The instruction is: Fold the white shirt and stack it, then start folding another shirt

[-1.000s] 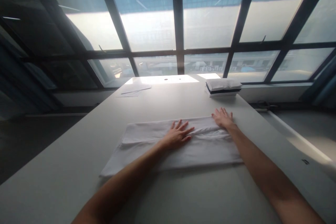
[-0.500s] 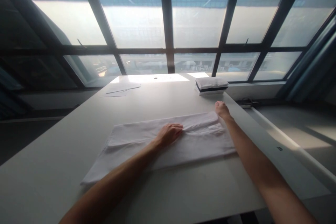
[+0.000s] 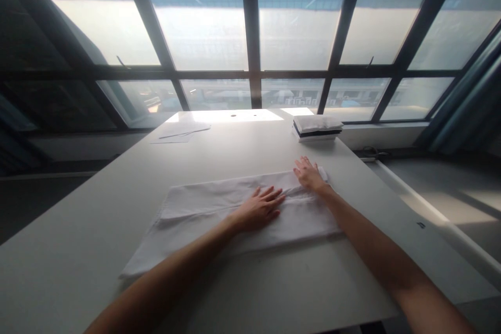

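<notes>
Far left, loose paper (image 3: 183, 130) lay flat on the table (image 3: 242, 151), well apart from both hands. Near it, mid-table, lay the white cloth (image 3: 191, 216), folded flat. Long axis ran left to right, right end a bit farther off; creases ran along it, bunched toward the right.

Left hand (image 3: 262, 210) rested palm down on the cloth, right of its middle, fingers spread, grasping nothing visible. Left forearm crossed the cloth's near edge. Most of the cloth's length lay left of this hand.

Right hand (image 3: 308, 176) lay on the far edge near the right end, fingers spread and pointing far, no grip seen. It was the hand nearer the right end; left hand was nearer the left end. Hands were close, not touching.

Far right, a stack (image 3: 318, 129) of folded fabric sat beyond the right hand, apart from the cloth.
</notes>
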Available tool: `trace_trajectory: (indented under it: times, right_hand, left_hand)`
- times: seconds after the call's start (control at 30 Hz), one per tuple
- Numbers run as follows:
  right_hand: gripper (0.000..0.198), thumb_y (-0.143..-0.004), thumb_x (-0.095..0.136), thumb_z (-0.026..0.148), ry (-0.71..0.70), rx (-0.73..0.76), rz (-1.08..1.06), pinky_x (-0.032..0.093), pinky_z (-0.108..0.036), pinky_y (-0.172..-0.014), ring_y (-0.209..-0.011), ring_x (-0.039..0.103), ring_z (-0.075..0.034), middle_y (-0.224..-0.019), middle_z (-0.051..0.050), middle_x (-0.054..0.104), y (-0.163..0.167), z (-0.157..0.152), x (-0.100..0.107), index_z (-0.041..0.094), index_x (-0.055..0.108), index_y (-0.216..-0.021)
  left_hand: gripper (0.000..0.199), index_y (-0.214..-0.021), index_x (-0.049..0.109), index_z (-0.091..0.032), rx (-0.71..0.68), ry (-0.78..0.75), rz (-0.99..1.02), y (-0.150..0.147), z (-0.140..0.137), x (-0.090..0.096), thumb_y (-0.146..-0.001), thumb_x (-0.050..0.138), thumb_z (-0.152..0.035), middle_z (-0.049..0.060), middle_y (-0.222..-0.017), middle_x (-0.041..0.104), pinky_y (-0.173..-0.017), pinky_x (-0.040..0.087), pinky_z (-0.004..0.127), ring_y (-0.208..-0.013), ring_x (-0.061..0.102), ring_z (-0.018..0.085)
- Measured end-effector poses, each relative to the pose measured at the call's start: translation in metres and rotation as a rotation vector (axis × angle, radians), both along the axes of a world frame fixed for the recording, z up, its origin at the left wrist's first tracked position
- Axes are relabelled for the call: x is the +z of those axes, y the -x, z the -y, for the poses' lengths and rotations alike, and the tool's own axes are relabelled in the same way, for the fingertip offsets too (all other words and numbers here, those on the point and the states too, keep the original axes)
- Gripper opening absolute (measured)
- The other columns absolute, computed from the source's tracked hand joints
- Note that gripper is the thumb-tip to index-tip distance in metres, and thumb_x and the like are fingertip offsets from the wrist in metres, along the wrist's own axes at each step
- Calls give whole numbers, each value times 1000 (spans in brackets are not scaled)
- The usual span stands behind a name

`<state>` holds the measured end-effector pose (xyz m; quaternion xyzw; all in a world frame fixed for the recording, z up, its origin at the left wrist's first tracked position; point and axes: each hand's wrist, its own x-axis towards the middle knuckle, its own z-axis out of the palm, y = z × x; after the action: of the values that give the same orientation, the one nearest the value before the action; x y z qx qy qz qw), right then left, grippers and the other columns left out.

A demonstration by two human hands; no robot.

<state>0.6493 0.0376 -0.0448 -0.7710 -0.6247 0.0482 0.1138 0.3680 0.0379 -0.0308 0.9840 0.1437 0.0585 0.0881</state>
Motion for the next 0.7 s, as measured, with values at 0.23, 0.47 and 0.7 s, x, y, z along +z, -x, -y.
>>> trace_trajectory:
  times: [0.23,0.47,0.7]
  right_hand:
    - [58,-110,25,40,36,459,-89,14,-53,-126,-159,17,-27,-171,-14,25,71,5,1,17,37,-162]
    - [66,-108,27,48,121,196,23,9,-50,-127,-160,13,-26,-173,-15,18,4,19,-5,13,28,-165]
    - [69,-107,27,47,175,-130,-43,3,-52,-127,-161,8,-24,-174,-14,12,-56,29,-4,11,23,-166]
  left_hand:
    - [61,-165,30,-28,-118,69,-21,-1,-8,3,-107,46,-38,6,-170,29,-130,9,49,-160,16,25]
    - [58,-165,31,-28,-115,86,-23,1,-13,-4,-109,42,-40,6,-171,24,-129,14,49,-159,20,27]
    - [57,-164,32,-31,-121,100,6,1,-14,-4,-109,42,-42,4,-170,25,-130,13,46,-158,21,26]
